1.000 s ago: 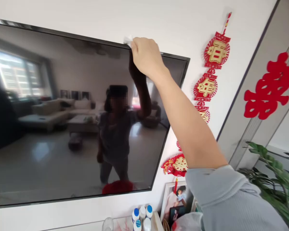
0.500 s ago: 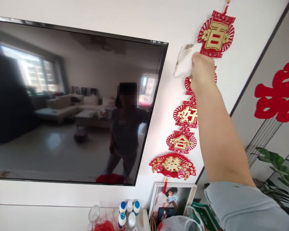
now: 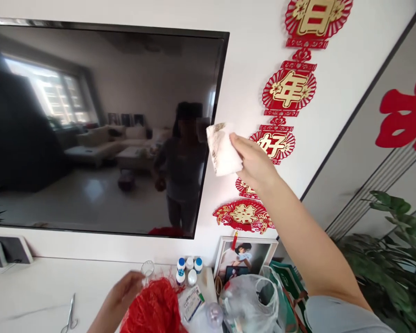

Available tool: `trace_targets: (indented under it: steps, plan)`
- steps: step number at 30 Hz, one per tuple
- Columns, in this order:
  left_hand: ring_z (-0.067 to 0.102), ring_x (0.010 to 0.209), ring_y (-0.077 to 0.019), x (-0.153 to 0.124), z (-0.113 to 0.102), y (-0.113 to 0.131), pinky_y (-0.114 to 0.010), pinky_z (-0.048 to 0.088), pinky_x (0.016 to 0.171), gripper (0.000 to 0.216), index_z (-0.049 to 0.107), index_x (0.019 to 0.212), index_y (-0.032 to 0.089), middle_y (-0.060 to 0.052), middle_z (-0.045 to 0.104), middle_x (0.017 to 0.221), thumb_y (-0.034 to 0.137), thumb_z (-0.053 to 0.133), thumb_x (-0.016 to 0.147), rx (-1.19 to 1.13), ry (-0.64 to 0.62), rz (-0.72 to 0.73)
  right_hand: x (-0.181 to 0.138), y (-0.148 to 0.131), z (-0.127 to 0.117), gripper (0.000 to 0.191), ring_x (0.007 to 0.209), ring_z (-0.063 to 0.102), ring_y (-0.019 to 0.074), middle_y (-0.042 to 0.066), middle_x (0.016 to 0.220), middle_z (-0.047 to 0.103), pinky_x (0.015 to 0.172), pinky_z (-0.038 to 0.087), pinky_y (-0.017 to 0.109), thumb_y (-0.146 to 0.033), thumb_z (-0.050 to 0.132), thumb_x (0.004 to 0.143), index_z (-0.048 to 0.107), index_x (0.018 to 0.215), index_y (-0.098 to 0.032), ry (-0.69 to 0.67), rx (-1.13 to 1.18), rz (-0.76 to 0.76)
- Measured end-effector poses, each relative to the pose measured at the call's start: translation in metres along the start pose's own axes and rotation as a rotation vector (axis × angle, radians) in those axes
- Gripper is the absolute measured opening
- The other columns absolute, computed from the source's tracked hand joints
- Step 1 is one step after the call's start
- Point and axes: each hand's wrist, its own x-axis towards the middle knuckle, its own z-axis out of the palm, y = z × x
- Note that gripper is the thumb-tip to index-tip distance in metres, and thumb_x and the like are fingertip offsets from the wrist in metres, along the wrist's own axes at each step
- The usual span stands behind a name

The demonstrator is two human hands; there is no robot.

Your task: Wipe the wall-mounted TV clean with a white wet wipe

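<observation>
My right hand [image 3: 254, 162] grips a folded white cloth [image 3: 226, 150] with brownish marks along its edge. It holds the cloth at the right edge of the wall-mounted television [image 3: 107, 129], partly in front of the red and gold hanging decoration [image 3: 289, 90]. Whether the cloth touches the screen frame, I cannot tell. Low in the view, my left hand [image 3: 123, 293] is beside a pile of red shredded strands [image 3: 156, 307], near a clear glass [image 3: 147, 268]. Its fingers look loosely stretched and slightly blurred, with nothing seen in them.
Scissors [image 3: 69, 317] lie on the white cabinet top [image 3: 38, 296]. Several white bottles with mostly blue caps [image 3: 192, 277], a small box [image 3: 193, 303], a framed photo [image 3: 272, 245] and a plastic bag [image 3: 242, 303] crowd the right end. A leafy plant [image 3: 398, 245] stands far right.
My right hand has come down and left with the cloth, from the upper part of the hanging decoration to the television's edge. My left hand has entered at the bottom. The view has tilted down.
</observation>
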Motion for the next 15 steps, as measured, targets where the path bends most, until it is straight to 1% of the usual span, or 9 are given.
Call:
trace_targets:
  steps: [2, 4, 5, 6, 7, 9, 11, 13, 15]
  plan:
    - [0.06, 0.097, -0.0243, 0.018, -0.01, 0.03, -0.035, 0.046, 0.086, 0.05, 0.068, 0.102, 0.024, -0.006, 0.066, 0.096, 0.072, 0.058, 0.092, 0.05, -0.047, 0.094, -0.017, 0.006, 0.016, 0.043, 0.1, 0.072, 0.0294, 0.004, 0.084, 0.073, 0.078, 0.062, 0.039, -0.058, 0.091, 0.066, 0.073, 0.085, -0.024, -0.047, 0.049, 0.077]
    - [0.06, 0.096, -0.0212, 0.033, -0.015, 0.073, -0.032, 0.046, 0.088, 0.042, 0.067, 0.108, 0.023, -0.006, 0.066, 0.101, 0.063, 0.058, 0.097, 0.062, -0.124, 0.246, -0.03, 0.014, 0.031, 0.043, 0.098, 0.072, 0.0283, 0.004, 0.085, 0.074, 0.078, 0.061, 0.038, -0.058, 0.091, 0.066, 0.073, 0.083, -0.023, -0.083, 0.097, 0.149]
    - [0.06, 0.095, -0.0199, 0.038, -0.015, 0.096, -0.031, 0.046, 0.088, 0.04, 0.067, 0.108, 0.022, -0.007, 0.065, 0.099, 0.06, 0.06, 0.097, 0.03, -0.137, 0.324, -0.036, 0.018, 0.039, 0.043, 0.097, 0.072, 0.0275, 0.004, 0.086, 0.074, 0.078, 0.06, 0.037, -0.057, 0.091, 0.066, 0.073, 0.083, -0.022, -0.093, 0.121, 0.18]
    - [0.061, 0.093, -0.019, 0.041, -0.012, 0.118, -0.03, 0.047, 0.087, 0.039, 0.066, 0.108, 0.02, -0.007, 0.065, 0.097, 0.058, 0.063, 0.096, -0.053, -0.158, 0.395, -0.042, 0.023, 0.046, 0.042, 0.096, 0.072, 0.0268, 0.004, 0.087, 0.074, 0.077, 0.06, 0.036, -0.057, 0.091, 0.066, 0.073, 0.082, -0.022, -0.097, 0.145, 0.205]
    - [0.062, 0.093, -0.0185, 0.043, -0.007, 0.137, -0.03, 0.049, 0.086, 0.04, 0.063, 0.114, 0.02, -0.007, 0.065, 0.096, 0.055, 0.066, 0.095, -0.172, -0.184, 0.433, -0.047, 0.029, 0.054, 0.042, 0.095, 0.072, 0.0261, 0.004, 0.088, 0.075, 0.077, 0.06, 0.035, -0.056, 0.091, 0.067, 0.073, 0.082, -0.022, -0.096, 0.171, 0.225]
    - [0.063, 0.101, -0.0199, 0.045, 0.006, 0.167, -0.032, 0.051, 0.088, 0.055, 0.053, 0.128, 0.019, -0.009, 0.067, 0.107, 0.053, 0.074, 0.089, -0.38, -0.243, 0.463, -0.057, 0.039, 0.068, 0.04, 0.095, 0.072, 0.0249, 0.003, 0.089, 0.075, 0.074, 0.059, 0.033, -0.055, 0.09, 0.068, 0.072, 0.082, -0.023, -0.073, 0.233, 0.236]
    - [0.063, 0.108, -0.0207, 0.046, 0.019, 0.184, -0.033, 0.052, 0.093, 0.069, 0.046, 0.134, 0.019, -0.011, 0.067, 0.116, 0.05, 0.081, 0.084, -0.518, -0.232, 0.466, -0.067, 0.048, 0.081, 0.038, 0.095, 0.071, 0.0237, 0.002, 0.09, 0.075, 0.072, 0.059, 0.031, -0.055, 0.089, 0.069, 0.073, 0.084, -0.024, -0.029, 0.284, 0.237]
    - [0.064, 0.104, -0.0186, 0.046, 0.028, 0.191, -0.032, 0.052, 0.092, 0.071, 0.042, 0.133, 0.018, -0.009, 0.069, 0.112, 0.046, 0.084, 0.082, -0.607, -0.157, 0.469, -0.077, 0.054, 0.091, 0.037, 0.097, 0.071, 0.0231, 0.001, 0.093, 0.076, 0.073, 0.059, 0.03, -0.054, 0.089, 0.07, 0.075, 0.089, -0.026, 0.006, 0.318, 0.243]
    - [0.065, 0.096, -0.0165, 0.047, 0.031, 0.193, -0.03, 0.051, 0.089, 0.068, 0.042, 0.13, 0.018, -0.007, 0.07, 0.103, 0.041, 0.084, 0.082, -0.662, -0.099, 0.463, -0.086, 0.058, 0.097, 0.036, 0.103, 0.07, 0.0232, 0.001, 0.101, 0.077, 0.076, 0.06, 0.031, -0.055, 0.087, 0.073, 0.076, 0.094, -0.027, 0.001, 0.348, 0.266]
